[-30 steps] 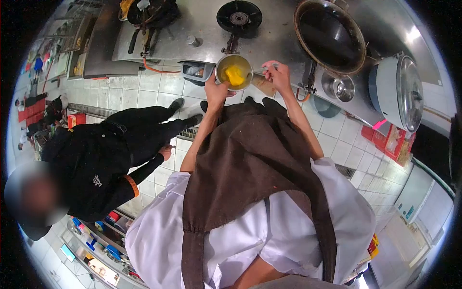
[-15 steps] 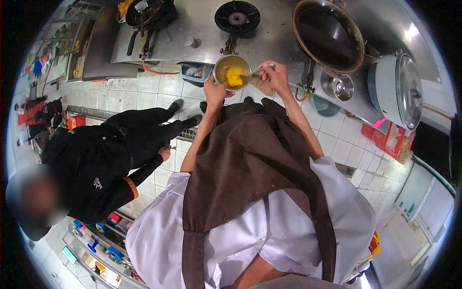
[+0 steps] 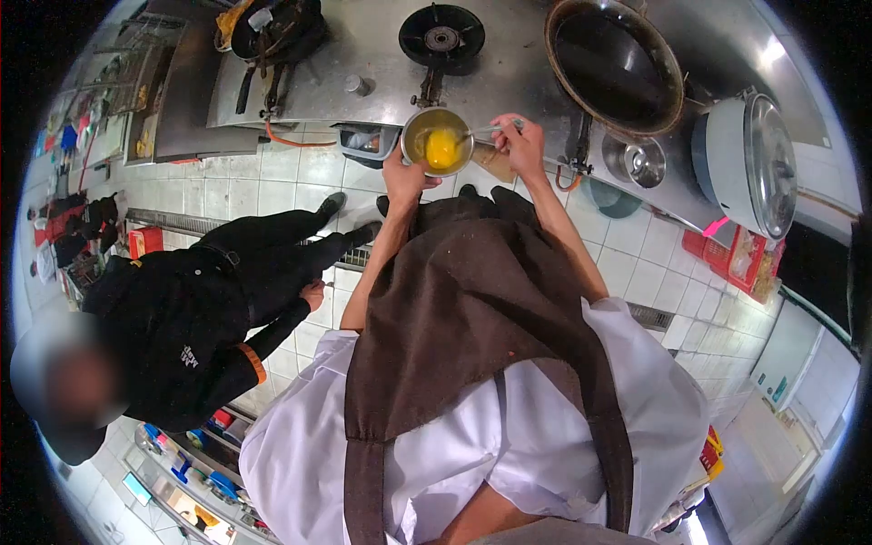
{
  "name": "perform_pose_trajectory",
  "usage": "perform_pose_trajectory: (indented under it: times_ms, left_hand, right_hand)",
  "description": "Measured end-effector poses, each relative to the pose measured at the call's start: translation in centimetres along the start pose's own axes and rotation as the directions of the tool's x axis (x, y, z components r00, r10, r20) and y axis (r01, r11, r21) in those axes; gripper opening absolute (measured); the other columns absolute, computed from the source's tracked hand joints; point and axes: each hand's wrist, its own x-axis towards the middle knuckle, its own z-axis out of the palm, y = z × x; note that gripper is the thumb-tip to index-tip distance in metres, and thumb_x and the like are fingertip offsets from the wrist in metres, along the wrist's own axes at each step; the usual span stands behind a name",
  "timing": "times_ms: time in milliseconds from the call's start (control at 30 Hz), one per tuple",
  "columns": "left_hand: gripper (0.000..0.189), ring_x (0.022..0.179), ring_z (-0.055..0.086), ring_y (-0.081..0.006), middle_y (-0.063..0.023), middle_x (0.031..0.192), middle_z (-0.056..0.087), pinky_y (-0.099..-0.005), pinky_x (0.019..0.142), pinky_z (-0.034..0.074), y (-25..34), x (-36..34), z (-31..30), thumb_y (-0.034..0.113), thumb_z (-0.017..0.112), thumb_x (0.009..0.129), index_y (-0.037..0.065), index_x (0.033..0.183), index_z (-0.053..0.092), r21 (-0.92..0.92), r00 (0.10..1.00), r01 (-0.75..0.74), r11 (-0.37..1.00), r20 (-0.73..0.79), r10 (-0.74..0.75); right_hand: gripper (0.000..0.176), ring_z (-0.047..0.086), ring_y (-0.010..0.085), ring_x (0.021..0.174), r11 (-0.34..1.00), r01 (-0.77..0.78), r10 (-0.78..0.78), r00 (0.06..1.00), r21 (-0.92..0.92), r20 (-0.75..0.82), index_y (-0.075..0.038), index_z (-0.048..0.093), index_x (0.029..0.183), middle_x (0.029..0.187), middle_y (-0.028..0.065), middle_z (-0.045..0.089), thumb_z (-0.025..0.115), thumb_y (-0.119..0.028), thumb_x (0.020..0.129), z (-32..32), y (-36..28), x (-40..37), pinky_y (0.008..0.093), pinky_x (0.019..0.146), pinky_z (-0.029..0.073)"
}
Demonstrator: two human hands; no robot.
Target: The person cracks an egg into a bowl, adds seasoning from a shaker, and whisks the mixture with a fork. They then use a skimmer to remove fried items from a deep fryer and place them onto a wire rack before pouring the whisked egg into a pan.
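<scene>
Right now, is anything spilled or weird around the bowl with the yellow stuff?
No, nothing stands out. The yellow mixture sits inside the metal bowl, with no spill that I can see. The left hand holds the bowl, and the right hand holds a utensil reaching into it.

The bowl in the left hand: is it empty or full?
Neither: the bowl holds bright yellow contents, with its bare inside showing around them. Their depth is hard to tell.
</scene>
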Motion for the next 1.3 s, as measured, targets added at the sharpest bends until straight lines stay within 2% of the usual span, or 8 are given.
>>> perform_pose_trajectory:
  times_ms: [267,667,733,933,1033,1133,1233,1300]
  left_hand:
    - [0.052,0.051,0.064,-0.0285,-0.0217,0.093,0.062,-0.0300,0.041,0.054,-0.7,0.2,-0.1,-0.009,0.049,0.073,-0.003,0.124,0.047,0.005,0.999,0.032,0.999,-0.008,-0.032]
    - [0.055,0.052,0.064,-0.0282,-0.0233,0.094,0.061,-0.0304,0.043,0.056,-0.5,0.7,0.0,-0.011,0.049,0.072,-0.004,0.127,0.043,-0.014,1.000,0.013,1.000,0.017,-0.013]
    - [0.055,0.053,0.064,-0.0282,-0.0229,0.095,0.061,-0.0304,0.043,0.056,-0.8,0.9,-0.2,-0.011,0.049,0.073,-0.004,0.127,0.043,-0.016,1.000,0.011,1.000,0.010,-0.010]
    - [0.056,0.054,0.064,-0.0282,-0.0226,0.097,0.060,-0.0302,0.042,0.056,-0.3,0.4,0.2,-0.011,0.048,0.073,-0.002,0.128,0.043,-0.001,1.000,0.022,1.000,0.018,-0.022]
    - [0.056,0.054,0.064,-0.0285,-0.0230,0.098,0.060,-0.0301,0.043,0.056,-0.1,0.3,-0.1,-0.011,0.049,0.073,-0.002,0.128,0.043,-0.003,0.999,0.033,0.999,0.022,-0.033]
    - [0.057,0.054,0.064,-0.0286,-0.0233,0.099,0.060,-0.0303,0.042,0.056,0.0,0.9,0.1,-0.011,0.049,0.073,-0.001,0.129,0.042,0.016,0.999,0.034,0.999,0.019,-0.035]
    - [0.058,0.054,0.064,-0.0284,-0.0231,0.098,0.060,-0.0304,0.042,0.056,-0.2,0.5,0.0,-0.010,0.050,0.073,-0.001,0.130,0.041,0.022,1.000,0.018,1.000,0.017,-0.019]
    - [0.059,0.054,0.064,-0.0283,-0.0229,0.098,0.060,-0.0305,0.042,0.055,-0.5,0.2,-0.1,-0.010,0.050,0.073,-0.001,0.130,0.041,0.011,0.999,0.025,1.000,0.028,-0.025]
  right_hand:
    - [0.022,0.051,0.0058,0.050,0.994,-0.112,0.111,0.992,0.018,0.065,-0.001,0.064,0.085,0.063,0.0038,0.059,0.053,-0.019,0.090,-0.1,0.3,0.0,0.0209,0.045,0.039]
    - [0.021,0.051,0.0062,0.050,0.992,-0.052,0.062,0.994,0.111,-0.086,0.000,0.064,0.085,0.062,0.0039,0.059,0.051,-0.016,0.090,0.0,-0.2,0.6,0.0210,0.045,0.038]
    - [0.021,0.052,0.0062,0.051,0.992,-0.102,0.096,0.993,0.075,0.075,0.000,0.064,0.084,0.062,0.0039,0.059,0.051,-0.017,0.090,-0.5,0.2,0.6,0.0213,0.045,0.039]
    - [0.022,0.052,0.0065,0.051,0.996,-0.036,0.042,0.997,0.081,-0.065,0.000,0.064,0.084,0.063,0.0049,0.059,0.051,-0.017,0.090,0.0,0.2,0.4,0.0208,0.045,0.039]
    - [0.023,0.052,0.0069,0.050,0.982,-0.125,0.115,0.990,0.142,0.077,0.000,0.064,0.085,0.064,0.0051,0.060,0.051,-0.017,0.091,-0.3,0.1,0.6,0.0208,0.046,0.040]
    - [0.022,0.051,0.0068,0.050,0.997,-0.072,0.071,0.996,-0.004,-0.052,0.000,0.064,0.085,0.065,0.0052,0.060,0.051,-0.018,0.090,-0.3,0.3,0.8,0.0206,0.045,0.039]
    - [0.021,0.051,0.0066,0.050,0.990,0.023,-0.009,0.995,0.139,-0.095,0.000,0.064,0.085,0.063,0.0051,0.060,0.053,-0.017,0.090,0.1,0.2,0.5,0.0207,0.045,0.039]
    - [0.021,0.051,0.0062,0.050,0.996,-0.031,0.032,0.999,0.087,-0.005,0.000,0.064,0.086,0.064,0.0048,0.059,0.052,-0.017,0.090,-0.5,0.0,1.1,0.0207,0.045,0.039]
